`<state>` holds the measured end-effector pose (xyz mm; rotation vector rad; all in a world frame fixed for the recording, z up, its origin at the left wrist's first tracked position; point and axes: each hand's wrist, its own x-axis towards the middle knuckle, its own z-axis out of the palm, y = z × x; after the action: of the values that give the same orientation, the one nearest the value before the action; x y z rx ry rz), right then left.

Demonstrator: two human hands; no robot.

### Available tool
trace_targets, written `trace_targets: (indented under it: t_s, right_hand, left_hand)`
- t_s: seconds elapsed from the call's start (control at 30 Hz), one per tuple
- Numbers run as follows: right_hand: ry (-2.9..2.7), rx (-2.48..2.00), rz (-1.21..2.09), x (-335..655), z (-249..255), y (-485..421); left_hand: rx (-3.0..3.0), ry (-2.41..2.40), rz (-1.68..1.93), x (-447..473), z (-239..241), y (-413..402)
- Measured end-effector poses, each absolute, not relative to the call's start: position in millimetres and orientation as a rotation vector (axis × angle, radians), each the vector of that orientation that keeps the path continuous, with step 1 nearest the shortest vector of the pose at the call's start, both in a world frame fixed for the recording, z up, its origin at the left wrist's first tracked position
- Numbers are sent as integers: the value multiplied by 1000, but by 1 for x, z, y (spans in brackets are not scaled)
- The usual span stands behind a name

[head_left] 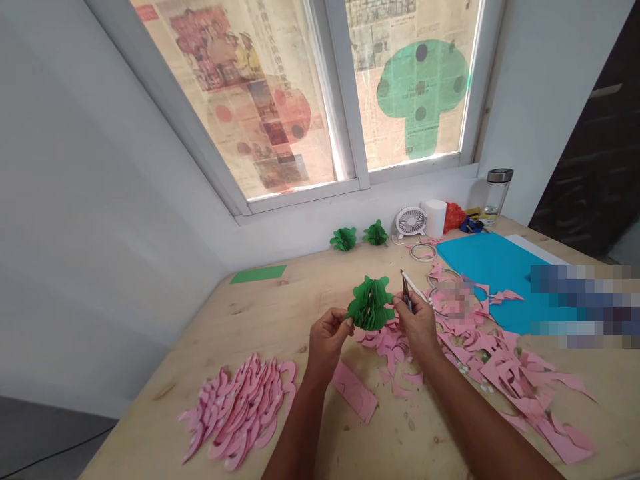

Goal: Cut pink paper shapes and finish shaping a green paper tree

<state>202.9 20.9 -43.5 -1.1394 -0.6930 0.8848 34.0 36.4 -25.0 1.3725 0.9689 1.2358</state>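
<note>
A green folded-paper ornament, fanned out in many layers with scalloped edges, is held up over the table between my two hands. My left hand pinches its lower left edge between thumb and fingers. At its right edge, the fingertips of my right hand are closed on the paper. Small dark-bladed scissors and a thin white pen-like stick with a dark tip also stick up from my right hand. Beneath lie pink paper scraps and a folded pink paper strip with curved lines on it.
Stacked pink cutouts lie at left, more pink offcuts at right. Two green paper ornaments, a small white fan and a glass bottle stand along the wall. Blue sheets and a green strip lie on the table.
</note>
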Motion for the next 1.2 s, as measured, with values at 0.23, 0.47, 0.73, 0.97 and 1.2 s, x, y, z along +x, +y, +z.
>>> trace_targets:
  t_s: [0.23, 0.47, 0.73, 0.97, 1.2]
  right_hand:
    - [-667, -1131, 890, 202, -41, 20]
    - [-650, -1134, 876, 202, -42, 21]
    - [-640, -1126, 891, 202, -43, 22]
    - [-645, -1122, 896, 202, -42, 21]
    - [-662, -1124, 886, 201, -40, 20]
  left_hand:
    - [1379, 952, 1225, 34, -26, 36]
    - [1376, 949, 1222, 34, -28, 36]
    - [1367, 960, 1229, 34, -30, 37]
    - [1350, 965, 1222, 35, -28, 36]
    - [1374, 978, 1214, 36, -29, 36]
